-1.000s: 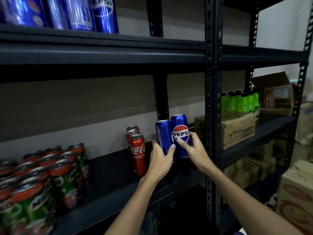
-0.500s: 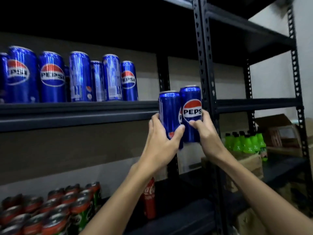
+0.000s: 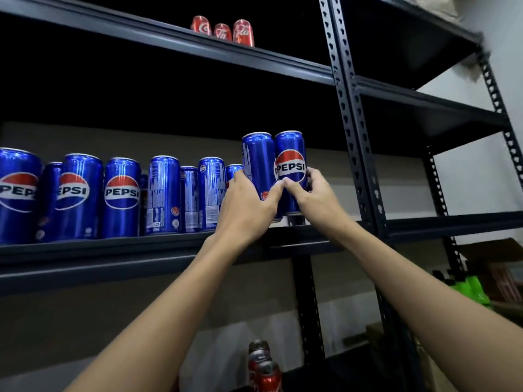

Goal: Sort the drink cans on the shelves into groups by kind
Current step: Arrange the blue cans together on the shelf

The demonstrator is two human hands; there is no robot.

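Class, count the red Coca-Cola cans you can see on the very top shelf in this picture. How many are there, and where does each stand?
3. All stand in a row near the top shelf front edge: left can, middle can, right can. More may hide behind them.

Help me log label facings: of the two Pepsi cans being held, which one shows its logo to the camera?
The can in the right hand, the right-hand can: its round Pepsi logo faces out. The left hand's can shows mostly plain blue.
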